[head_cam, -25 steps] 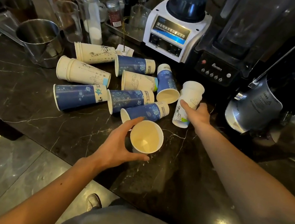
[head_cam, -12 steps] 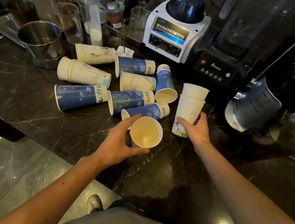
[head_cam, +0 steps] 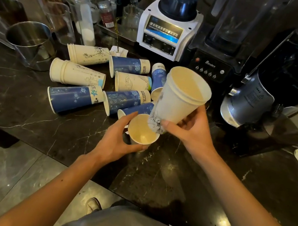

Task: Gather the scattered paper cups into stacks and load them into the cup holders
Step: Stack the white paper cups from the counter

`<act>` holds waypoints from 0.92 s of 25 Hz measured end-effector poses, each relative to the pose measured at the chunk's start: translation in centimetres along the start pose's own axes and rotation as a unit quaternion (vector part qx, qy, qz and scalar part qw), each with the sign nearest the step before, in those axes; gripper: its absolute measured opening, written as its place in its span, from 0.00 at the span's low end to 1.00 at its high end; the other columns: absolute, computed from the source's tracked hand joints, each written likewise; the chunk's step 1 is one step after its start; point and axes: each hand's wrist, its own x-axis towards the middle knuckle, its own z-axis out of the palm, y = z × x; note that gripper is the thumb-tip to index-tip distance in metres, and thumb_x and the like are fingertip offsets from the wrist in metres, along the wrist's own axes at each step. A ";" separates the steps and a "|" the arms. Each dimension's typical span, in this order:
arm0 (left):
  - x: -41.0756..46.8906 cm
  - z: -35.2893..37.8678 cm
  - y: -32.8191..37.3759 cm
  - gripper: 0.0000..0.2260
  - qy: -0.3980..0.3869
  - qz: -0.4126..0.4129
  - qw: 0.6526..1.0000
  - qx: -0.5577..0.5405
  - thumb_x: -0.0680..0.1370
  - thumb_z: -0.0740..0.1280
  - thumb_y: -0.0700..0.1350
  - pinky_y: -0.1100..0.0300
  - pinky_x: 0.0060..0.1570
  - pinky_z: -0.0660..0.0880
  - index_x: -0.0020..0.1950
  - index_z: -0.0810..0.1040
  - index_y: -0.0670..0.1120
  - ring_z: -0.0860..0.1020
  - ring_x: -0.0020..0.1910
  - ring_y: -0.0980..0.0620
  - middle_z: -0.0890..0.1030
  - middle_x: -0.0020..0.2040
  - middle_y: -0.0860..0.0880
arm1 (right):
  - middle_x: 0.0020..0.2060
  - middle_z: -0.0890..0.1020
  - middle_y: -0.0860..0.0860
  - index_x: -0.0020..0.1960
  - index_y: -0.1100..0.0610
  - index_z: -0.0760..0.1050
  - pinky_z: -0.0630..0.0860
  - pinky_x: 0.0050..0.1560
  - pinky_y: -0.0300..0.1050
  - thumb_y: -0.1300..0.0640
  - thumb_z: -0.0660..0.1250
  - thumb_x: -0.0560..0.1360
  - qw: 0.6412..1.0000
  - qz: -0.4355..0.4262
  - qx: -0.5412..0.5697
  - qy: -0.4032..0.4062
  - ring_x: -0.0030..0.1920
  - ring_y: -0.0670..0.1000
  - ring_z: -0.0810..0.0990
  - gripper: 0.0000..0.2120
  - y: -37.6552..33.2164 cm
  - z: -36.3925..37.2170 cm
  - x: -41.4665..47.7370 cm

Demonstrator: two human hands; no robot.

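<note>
White paper cups in a nested stack (head_cam: 180,98) hang tilted in the right grip (head_cam: 190,132), whose fingers curl round the lower end. The base just meets the rim of an upright cup (head_cam: 142,131) that the left grip (head_cam: 117,141) clasps at the dark table (head_cam: 25,111). Entering at that slant, the base could catch and dent the rim, or knock the cup into the loose cups (head_cam: 75,74) lying just behind.
</note>
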 end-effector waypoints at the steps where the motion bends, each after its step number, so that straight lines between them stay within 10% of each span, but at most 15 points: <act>1: 0.0 0.0 -0.1 0.47 -0.001 0.002 1.000 -0.003 0.62 0.78 0.59 0.81 0.52 0.66 0.77 0.61 0.53 0.68 0.60 0.74 0.68 0.66 0.65 | 0.60 0.75 0.32 0.66 0.35 0.63 0.74 0.58 0.34 0.50 0.82 0.61 1.000 0.007 -0.013 -0.019 0.65 0.39 0.73 0.41 0.3 0.7 -0.4; 11: -0.1 -0.4 -0.8 0.48 -0.020 0.028 0.999 -0.031 0.65 0.81 0.52 0.78 0.60 0.66 0.77 0.56 0.64 0.67 0.68 0.70 0.68 0.68 0.71 | 0.68 0.72 0.47 0.73 0.50 0.63 0.71 0.68 0.50 0.63 0.77 0.69 0.975 0.084 -0.064 -0.197 0.69 0.44 0.70 0.38 2.4 1.1 -1.5; 23: -0.9 -1.5 -0.1 0.37 -0.030 0.033 0.997 -0.056 0.66 0.76 0.56 0.66 0.66 0.68 0.72 0.63 0.64 0.70 0.70 0.61 0.71 0.68 0.64 | 0.69 0.74 0.48 0.74 0.54 0.66 0.70 0.68 0.50 0.59 0.67 0.78 0.980 0.096 -0.067 -0.161 0.69 0.45 0.71 0.25 3.2 1.4 -0.8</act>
